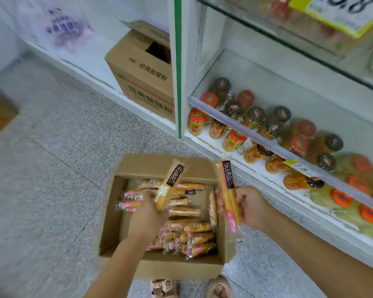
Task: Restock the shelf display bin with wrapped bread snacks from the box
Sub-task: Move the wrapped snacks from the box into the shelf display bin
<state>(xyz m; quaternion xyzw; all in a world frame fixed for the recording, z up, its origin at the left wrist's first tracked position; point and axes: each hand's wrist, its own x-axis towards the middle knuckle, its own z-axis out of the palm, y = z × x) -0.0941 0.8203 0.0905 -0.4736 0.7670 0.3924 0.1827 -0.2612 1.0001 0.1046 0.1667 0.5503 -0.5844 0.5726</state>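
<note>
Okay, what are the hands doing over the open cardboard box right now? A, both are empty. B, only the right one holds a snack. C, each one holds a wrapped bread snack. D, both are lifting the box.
C: the left hand grips one wrapped bread snack above the box, and the right hand grips a second snack.

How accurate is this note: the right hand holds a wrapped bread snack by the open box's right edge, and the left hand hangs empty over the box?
One part is wrong. In the head view the left hand is not empty: it grips a wrapped bread snack over the box. The rest stands: the right hand holds another snack by the open box's right edge.
</note>
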